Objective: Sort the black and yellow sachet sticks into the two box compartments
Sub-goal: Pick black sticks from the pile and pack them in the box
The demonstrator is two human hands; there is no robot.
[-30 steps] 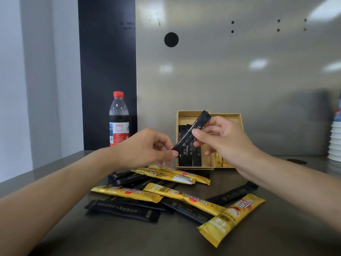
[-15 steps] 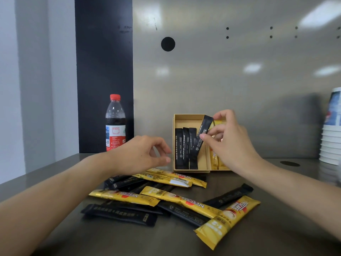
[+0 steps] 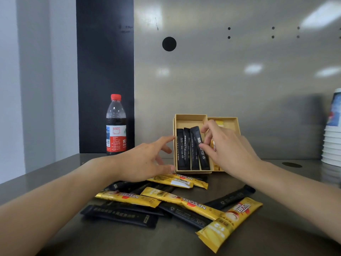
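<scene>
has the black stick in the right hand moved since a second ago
Yes. The black stick went from raised in front of the box down into its left compartment, beside the other black sticks; the right hand touches it.

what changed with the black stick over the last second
The right hand carried the black stick from mid-air down into the box's left compartment, beside the other black ones. The left hand let go and now hovers open by the box. The pile on the table and the bottle stayed put.
</scene>
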